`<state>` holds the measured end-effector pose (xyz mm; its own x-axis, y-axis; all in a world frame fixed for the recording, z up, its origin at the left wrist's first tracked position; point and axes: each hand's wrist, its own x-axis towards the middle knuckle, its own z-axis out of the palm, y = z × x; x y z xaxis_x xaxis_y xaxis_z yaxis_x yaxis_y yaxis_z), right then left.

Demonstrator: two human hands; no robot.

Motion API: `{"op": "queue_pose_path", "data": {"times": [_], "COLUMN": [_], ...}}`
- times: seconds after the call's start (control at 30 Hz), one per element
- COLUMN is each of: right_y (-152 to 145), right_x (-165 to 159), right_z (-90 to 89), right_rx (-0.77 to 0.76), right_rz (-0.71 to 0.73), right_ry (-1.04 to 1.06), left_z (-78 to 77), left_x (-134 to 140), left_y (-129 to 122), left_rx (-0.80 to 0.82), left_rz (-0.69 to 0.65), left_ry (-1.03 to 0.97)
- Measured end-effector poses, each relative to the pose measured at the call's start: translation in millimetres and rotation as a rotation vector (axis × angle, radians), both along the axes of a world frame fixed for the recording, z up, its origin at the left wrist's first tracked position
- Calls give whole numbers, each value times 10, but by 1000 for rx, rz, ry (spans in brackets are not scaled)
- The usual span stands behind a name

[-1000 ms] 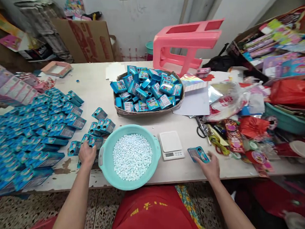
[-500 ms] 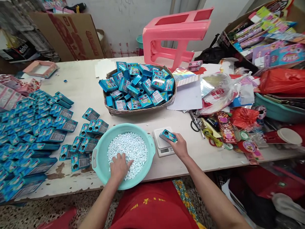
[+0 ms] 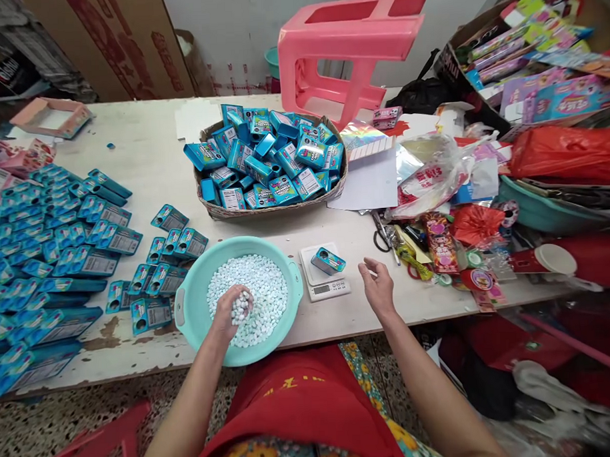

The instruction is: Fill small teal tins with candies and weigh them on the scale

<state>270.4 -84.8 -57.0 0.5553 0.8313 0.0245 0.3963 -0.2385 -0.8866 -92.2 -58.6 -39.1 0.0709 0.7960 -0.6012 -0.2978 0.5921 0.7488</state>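
Note:
My left hand (image 3: 228,311) is cupped around a handful of small white candies (image 3: 242,309), over the turquoise basin (image 3: 188,332) that holds many more of them. A white digital scale (image 3: 323,292) stands just right of the basin, and a blue tin (image 3: 328,260) with a dark round hole in its end lies on its plate. My right hand (image 3: 378,286) is apart from the tin, to the right of the scale, with its fingers loosely spread and holding nothing. Left of the basin, several blue tins (image 3: 169,280) stand in a small group.
A cardboard tray (image 3: 279,206) heaped with blue tins sits behind the basin. Many more tins (image 3: 66,263) cover the table's left side. An upturned pink stool (image 3: 343,50) is at the back. Scissors (image 3: 380,232), plastic wrappers and a paper cup (image 3: 546,259) clutter the right.
My right hand has let go of the blue tin, which now lies on the scale, and has drawn away rightward. My left hand has lifted and turned, with candies in it.

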Motion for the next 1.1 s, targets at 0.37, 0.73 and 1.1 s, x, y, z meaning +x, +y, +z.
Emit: {"op": "queue_pose_path", "data": {"times": [0.37, 0.73, 1.1], "right_y": [292, 209, 145], "right_x": [-522, -1506, -1952], "right_z": [-20, 739, 822], "right_rx": [24, 147, 125], "right_rz": [160, 715, 765], "right_ry": [59, -78, -144], "left_z": [-74, 1005, 952], "left_x": [114, 434, 452], "left_y": [185, 309, 283], "left_rx": [-293, 198, 374], "left_rz": [179, 376, 544], "left_ry": [-291, -324, -59]}}
